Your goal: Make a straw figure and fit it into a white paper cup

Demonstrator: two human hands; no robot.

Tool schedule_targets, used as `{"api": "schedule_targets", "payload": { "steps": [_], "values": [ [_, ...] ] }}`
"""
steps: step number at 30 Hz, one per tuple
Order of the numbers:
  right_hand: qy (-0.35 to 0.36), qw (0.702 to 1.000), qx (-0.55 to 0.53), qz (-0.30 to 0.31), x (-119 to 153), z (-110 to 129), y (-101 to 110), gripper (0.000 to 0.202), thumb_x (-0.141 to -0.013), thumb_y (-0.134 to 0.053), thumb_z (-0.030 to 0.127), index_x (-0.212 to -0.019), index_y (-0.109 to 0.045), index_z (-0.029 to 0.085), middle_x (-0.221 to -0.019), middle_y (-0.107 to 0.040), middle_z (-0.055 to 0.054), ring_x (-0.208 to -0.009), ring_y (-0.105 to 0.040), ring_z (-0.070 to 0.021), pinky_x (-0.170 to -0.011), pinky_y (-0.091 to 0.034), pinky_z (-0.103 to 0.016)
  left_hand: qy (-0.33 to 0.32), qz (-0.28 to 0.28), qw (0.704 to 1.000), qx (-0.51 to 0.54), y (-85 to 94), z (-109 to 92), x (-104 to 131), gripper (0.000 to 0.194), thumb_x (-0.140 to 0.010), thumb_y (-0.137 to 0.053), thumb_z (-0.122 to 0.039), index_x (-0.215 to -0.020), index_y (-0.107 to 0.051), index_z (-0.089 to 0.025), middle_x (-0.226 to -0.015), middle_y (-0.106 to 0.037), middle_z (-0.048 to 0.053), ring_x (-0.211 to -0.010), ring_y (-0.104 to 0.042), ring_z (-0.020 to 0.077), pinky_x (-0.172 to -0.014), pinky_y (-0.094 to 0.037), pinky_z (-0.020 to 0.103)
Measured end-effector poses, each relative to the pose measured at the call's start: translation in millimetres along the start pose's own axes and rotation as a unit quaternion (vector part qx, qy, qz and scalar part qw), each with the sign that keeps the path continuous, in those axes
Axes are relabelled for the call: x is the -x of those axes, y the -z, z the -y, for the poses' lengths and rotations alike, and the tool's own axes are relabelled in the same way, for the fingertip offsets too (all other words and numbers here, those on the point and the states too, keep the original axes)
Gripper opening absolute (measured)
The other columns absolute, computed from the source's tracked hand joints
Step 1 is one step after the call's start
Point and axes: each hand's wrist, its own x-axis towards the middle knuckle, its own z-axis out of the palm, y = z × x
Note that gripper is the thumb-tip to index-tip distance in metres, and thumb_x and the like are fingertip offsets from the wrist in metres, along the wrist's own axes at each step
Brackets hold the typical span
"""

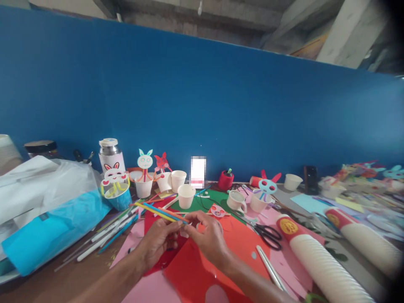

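My left hand point(159, 237) pinches a small bunch of thin coloured straws point(160, 212), yellow, blue and orange, that slants up to the left. At their near ends, my right hand point(206, 233) closes thumb and fingers on the same straws, close to my left fingertips. A small whitish piece point(185, 231) shows between the hands, too blurred to name. Below them lie red paper sheets point(186, 269) on pink paper point(151, 288). A white paper cup point(186, 197) stands just beyond the hands.
Rabbit figures stand in cups, one in a blue cup point(117, 198). To the right lie black-handled scissors point(268, 235), white tweezers point(269, 267) and a stack of paper cups point(328, 265). Left are markers point(101, 242) and a plastic-wrapped bundle point(57, 227). A blue partition point(202, 97) rises behind.
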Motion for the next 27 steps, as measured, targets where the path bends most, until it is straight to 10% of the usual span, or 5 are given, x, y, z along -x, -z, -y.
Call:
{"api": "schedule_targets", "payload": {
  "steps": [27],
  "values": [
    [0.029, 0.999, -0.013, 0.013, -0.5, -1.8, 0.6, 0.007, -0.075, -0.059, 0.020, -0.077, -0.065, 0.017, -0.069, -0.064, 0.001, -0.064, -0.055, -0.0116, -0.060, -0.041, -0.021, 0.009, 0.005, 1.000, -0.001, -0.5, -3.3, 0.5, 0.018, -0.071, -0.066, -0.028, -0.078, -0.061, -0.012, -0.065, -0.065, 0.005, -0.053, -0.058, 0.0103, -0.045, -0.044, 0.018]
  ]
}}
